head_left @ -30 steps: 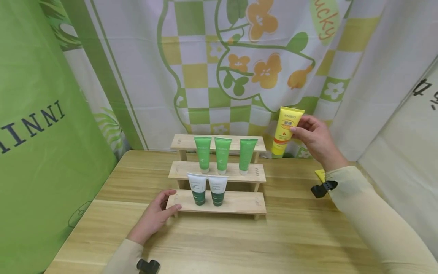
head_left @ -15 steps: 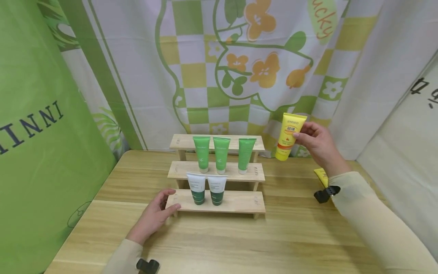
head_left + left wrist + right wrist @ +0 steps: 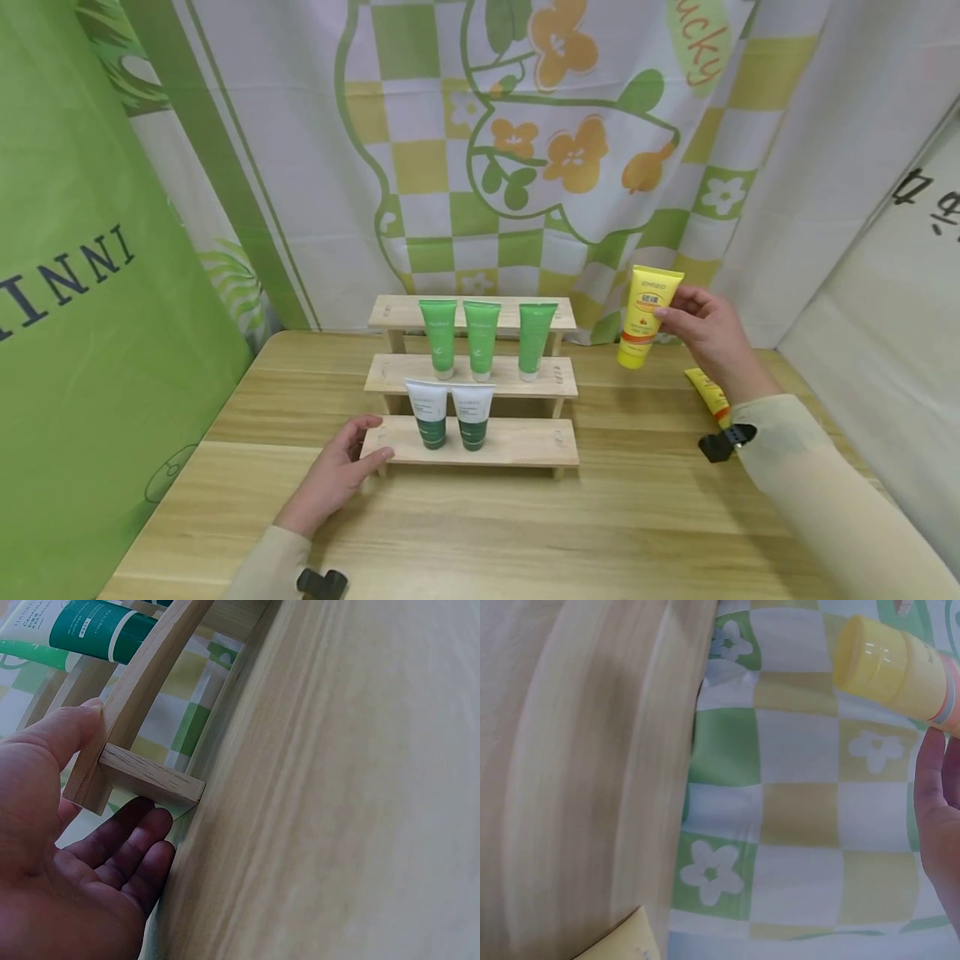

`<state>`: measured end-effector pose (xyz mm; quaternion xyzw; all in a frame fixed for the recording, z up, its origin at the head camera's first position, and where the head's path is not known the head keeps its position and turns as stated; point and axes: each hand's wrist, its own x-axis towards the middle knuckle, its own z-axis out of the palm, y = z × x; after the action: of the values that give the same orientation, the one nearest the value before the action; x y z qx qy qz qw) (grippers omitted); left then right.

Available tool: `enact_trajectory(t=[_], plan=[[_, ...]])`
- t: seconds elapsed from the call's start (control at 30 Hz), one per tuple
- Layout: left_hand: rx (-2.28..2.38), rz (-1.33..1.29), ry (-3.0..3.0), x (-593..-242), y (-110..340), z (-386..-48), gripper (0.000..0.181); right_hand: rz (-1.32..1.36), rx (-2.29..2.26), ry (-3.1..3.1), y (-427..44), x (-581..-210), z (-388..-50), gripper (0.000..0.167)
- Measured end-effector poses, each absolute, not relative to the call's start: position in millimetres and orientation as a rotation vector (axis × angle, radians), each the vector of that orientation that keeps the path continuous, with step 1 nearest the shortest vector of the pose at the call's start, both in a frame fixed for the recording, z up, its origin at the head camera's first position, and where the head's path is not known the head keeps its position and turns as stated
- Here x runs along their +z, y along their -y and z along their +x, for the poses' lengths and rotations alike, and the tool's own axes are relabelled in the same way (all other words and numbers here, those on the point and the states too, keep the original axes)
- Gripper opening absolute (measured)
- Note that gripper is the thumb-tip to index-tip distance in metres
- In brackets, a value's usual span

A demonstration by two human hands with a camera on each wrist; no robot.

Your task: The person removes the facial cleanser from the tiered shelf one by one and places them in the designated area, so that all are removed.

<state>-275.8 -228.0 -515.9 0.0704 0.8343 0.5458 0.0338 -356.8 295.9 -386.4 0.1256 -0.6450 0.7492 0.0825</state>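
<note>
Head view: the right hand (image 3: 712, 337) pinches a yellow tube (image 3: 645, 321) between thumb and fingers — cap down, in the air near the tabletop's (image 3: 525, 533) back edge, apart from the rack (image 3: 397, 310). Across from it, the left hand (image 3: 337, 475) grips the left end of the bottom shelf (image 3: 525, 446), thumb on the wood. Two white-and-green tubes (image 3: 472, 412) stand on that shelf, left of its middle; three green tubes (image 3: 481, 340) stand on the middle shelf (image 3: 562, 377). Near the tabletop's right edge lies a second yellow tube (image 3: 703, 390) — partly hidden by the right wrist. Behind hangs a patterned curtain (image 3: 420, 167).
</note>
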Motion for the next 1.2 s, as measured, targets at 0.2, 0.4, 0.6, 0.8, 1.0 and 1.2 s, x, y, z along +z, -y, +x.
enact_trajectory(t=[0.2,0.4,0.6,0.8,1.0,1.2], plan=[[1.687,0.215,-2.552,-517,228,-276,0.061,0.360,2.267,1.883,-306,-398,-351,0.021],[1.712,0.219,-2.526,-518,229,-277,0.062,0.310,2.266,1.883,-312,-405,-346,0.025],[1.706,0.215,-2.523,-518,230,-277,0.062,0.184,2.253,1.913,-319,-413,-338,0.029],[1.696,0.229,-2.536,-515,229,-275,0.060,0.139,2.255,1.906,-327,-424,-331,0.029],[1.693,0.235,-2.540,-514,228,-274,0.059,0.121,2.259,1.874,-334,-431,-327,0.027],[1.661,0.251,-2.579,-516,230,-276,0.061,0.089,2.226,1.924,-342,-436,-321,0.028]])
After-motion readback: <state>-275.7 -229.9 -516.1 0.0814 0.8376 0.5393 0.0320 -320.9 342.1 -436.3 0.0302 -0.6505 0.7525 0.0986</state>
